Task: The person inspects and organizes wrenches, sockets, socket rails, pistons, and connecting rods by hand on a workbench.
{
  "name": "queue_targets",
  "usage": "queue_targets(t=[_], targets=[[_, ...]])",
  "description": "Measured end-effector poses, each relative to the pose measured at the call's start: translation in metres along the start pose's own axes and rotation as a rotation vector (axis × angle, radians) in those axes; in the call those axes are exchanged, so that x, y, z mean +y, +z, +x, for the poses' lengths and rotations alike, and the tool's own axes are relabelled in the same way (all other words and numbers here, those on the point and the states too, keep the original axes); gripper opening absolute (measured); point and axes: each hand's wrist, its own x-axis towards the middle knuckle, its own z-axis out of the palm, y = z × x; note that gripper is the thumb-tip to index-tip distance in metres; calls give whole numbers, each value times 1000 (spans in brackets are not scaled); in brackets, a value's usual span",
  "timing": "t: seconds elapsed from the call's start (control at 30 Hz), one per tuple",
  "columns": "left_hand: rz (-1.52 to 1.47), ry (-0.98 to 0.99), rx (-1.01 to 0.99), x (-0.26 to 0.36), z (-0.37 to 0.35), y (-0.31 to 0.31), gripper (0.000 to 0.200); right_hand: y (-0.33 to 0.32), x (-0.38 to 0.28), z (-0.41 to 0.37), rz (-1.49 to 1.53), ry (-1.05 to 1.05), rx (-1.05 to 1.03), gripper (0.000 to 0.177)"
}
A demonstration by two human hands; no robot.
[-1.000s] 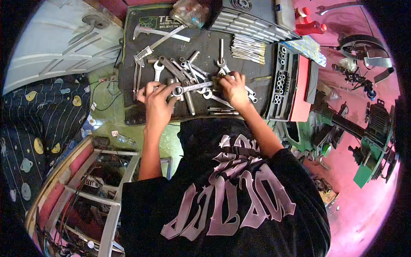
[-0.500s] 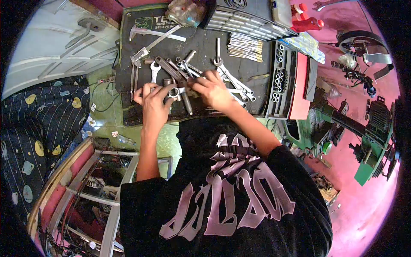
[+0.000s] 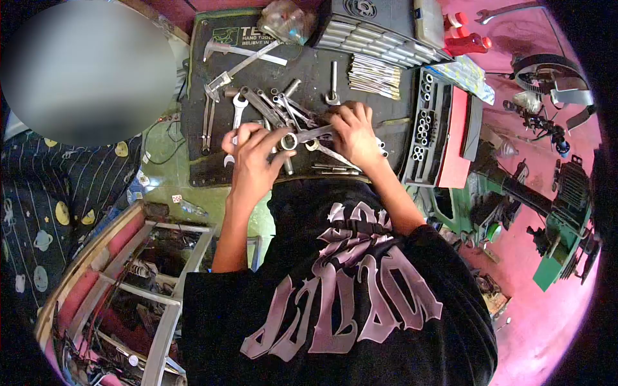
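Note:
My left hand [image 3: 255, 153] is closed on the ring end of a wrench [image 3: 289, 141], pinched between thumb and fingers. The wrench's shaft runs right toward my right hand [image 3: 355, 134], whose fingers are curled at its other end. Around and beneath lie loose wrenches and sockets on a dark mat [image 3: 257, 72]. An open-end wrench [image 3: 239, 116] lies just beyond my left hand. Another wrench [image 3: 333, 83] points away above my right hand. A caliper [image 3: 222, 79] rests at the upper left of the mat.
A socket case [image 3: 421, 125] with a red panel [image 3: 454, 132] stands at the right. Behind are a drawer cabinet [image 3: 380, 35], a bundle of thin rods [image 3: 374, 77], a plastic bag [image 3: 283, 22] and red bottles [image 3: 468, 44]. A metal frame [image 3: 161, 296] is at lower left.
My right hand has shifted right, and the wrench between my hands shows more clearly. The whole view has moved slightly. A blurred round area now covers the upper left.

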Motion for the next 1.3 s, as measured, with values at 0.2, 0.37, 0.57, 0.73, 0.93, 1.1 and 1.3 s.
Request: queue_targets(t=[0.2, 0.37, 0.57, 0.73, 0.93, 1.1, 1.3], targets=[[12, 77, 69, 29, 11, 9, 40, -45, -20, 14, 314, -149, -54, 36], [25, 99, 158, 55, 17, 17, 42, -44, -11, -2, 277, -71, 63, 37], [-47, 133, 223, 92, 36, 21, 41, -71, -12, -16, 295, -75, 220, 30], [-102, 215, 203, 126, 55, 24, 44, -108, -2, -29, 380, -82, 336, 25], [-159, 149, 114, 141, 53, 69, 29, -158, 18, -46, 439, -31, 451, 21], [-132, 155, 95, 177, 67, 102, 20, -205, 49, -55, 524, 22, 555, 23], [-195, 282, 71, 243, 117, 120, 17, -262, 108, -57, 522, 50, 663, 27]])
